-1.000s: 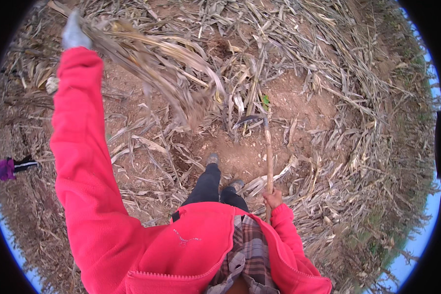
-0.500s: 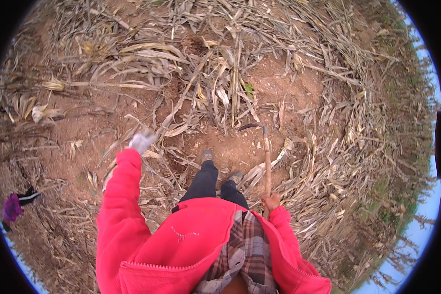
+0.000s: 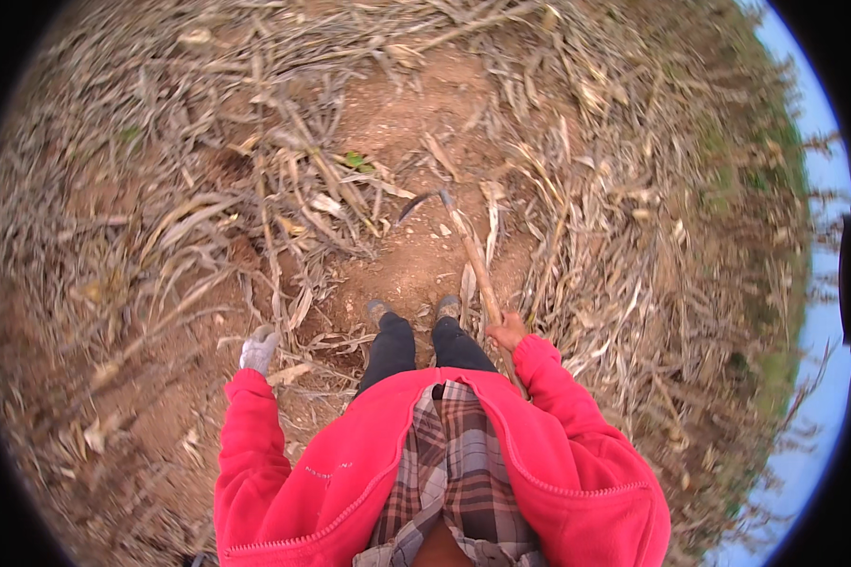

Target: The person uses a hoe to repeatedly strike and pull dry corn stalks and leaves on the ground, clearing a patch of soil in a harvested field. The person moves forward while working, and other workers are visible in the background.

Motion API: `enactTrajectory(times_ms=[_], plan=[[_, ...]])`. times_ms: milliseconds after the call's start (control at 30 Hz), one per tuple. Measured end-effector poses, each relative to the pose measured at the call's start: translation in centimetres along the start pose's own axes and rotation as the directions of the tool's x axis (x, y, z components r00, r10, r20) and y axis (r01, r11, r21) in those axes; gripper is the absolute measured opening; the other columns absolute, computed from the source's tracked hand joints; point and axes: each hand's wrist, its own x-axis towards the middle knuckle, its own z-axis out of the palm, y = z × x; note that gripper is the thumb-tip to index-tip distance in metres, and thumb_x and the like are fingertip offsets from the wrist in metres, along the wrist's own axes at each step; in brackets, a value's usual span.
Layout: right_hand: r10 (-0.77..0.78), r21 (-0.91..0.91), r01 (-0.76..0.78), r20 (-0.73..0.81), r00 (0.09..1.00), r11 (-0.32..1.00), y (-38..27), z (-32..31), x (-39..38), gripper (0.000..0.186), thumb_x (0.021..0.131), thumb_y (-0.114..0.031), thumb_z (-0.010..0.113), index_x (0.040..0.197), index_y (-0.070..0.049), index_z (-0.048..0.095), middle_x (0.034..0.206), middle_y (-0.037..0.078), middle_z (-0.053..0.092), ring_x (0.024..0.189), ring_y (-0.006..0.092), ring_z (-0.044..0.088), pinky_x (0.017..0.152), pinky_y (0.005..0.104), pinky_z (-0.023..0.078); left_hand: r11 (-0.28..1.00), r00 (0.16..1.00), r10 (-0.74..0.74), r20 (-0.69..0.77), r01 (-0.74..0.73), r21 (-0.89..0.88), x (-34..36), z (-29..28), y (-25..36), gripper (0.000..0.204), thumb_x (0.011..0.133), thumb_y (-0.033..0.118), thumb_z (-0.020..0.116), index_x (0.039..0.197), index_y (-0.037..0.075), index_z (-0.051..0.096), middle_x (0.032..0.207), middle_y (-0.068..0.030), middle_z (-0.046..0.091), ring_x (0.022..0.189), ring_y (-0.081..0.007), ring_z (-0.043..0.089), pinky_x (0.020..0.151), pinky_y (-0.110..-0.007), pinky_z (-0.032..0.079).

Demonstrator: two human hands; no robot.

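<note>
The sickle [image 3: 473, 249], clamped by the fingers of the right hand [image 3: 508, 333], reaches over bare soil [image 3: 397, 279] near the edge of the dry stalks [image 3: 336, 184] and could glance into a shoe [image 3: 448, 307] if they snag it, though how the fingers of the left hand [image 3: 258, 350] stand I cannot tell.

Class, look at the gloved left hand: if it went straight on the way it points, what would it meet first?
Probably the dry stalks and leaves just ahead of the left hand, though how high it hangs above them is unclear.
</note>
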Motion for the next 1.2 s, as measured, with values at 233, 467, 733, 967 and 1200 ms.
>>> enactTrajectory(times_ms=[233,467,733,967,1200], plan=[[0.102,0.307,-0.011,-0.281,0.954,0.952,8.1,-1.8,-2.9,0.016,0.074,-0.004,0.068,0.087,0.002,0.059,0.057,0.007,0.056,0.041,0.0147,0.051,0.038,0.0307,0.039,0.982,0.958,0.143,0.248,-0.168,0.083,3.4,4.4,8.8,0.042,0.078,0.035,0.057,0.109,0.007,0.063,0.100,-0.0160,0.066,0.095,-0.0281,0.062,0.083,-0.034,0.046],[0.448,0.707,-0.166,-0.232,0.864,0.687,18.7,-3.4,-2.4,0.013,0.071,-0.008,0.065,0.067,0.000,0.056,0.053,0.009,0.055,0.041,0.0188,0.052,0.039,0.0335,0.043,0.962,0.944,0.256,0.209,-0.270,0.038,1.2,5.7,13.0,0.041,0.079,0.031,0.058,0.109,0.003,0.062,0.099,-0.0127,0.066,0.093,-0.0228,0.062,0.083,-0.031,0.046],[0.477,0.669,-0.117,-0.385,0.790,0.734,29.4,-8.7,7.5,0.026,0.072,-0.024,0.062,0.071,0.002,0.063,0.069,0.013,0.065,0.063,0.0245,0.063,0.058,0.0379,0.048,0.968,0.957,-0.035,0.289,-0.039,0.246,-7.6,10.1,9.7,0.039,0.081,0.030,0.060,0.110,0.003,0.063,0.106,-0.0126,0.065,0.097,-0.0206,0.061,0.085,-0.031,0.046],[0.637,0.900,-0.048,-0.267,0.723,0.433,29.1,-11.1,17.3,0.021,0.072,-0.020,0.063,0.073,0.001,0.063,0.064,0.011,0.063,0.056,0.0206,0.061,0.051,0.0349,0.047,0.971,0.876,-0.057,0.478,-0.062,0.229,-10.8,19.2,13.4,0.039,0.082,0.022,0.063,0.112,-0.002,0.059,0.105,-0.0112,0.064,0.099,-0.0187,0.059,0.088,-0.029,0.044],[0.599,0.897,-0.155,-0.140,0.789,0.414,35.9,-8.0,17.5,0.019,0.075,-0.018,0.064,0.072,0.000,0.062,0.061,0.011,0.060,0.050,0.0215,0.057,0.049,0.0354,0.045,0.921,0.801,0.113,0.588,-0.307,0.241,-10.8,26.6,24.3,0.039,0.085,0.019,0.061,0.117,-0.002,0.056,0.108,-0.0108,0.063,0.101,-0.0174,0.059,0.089,-0.027,0.044]])
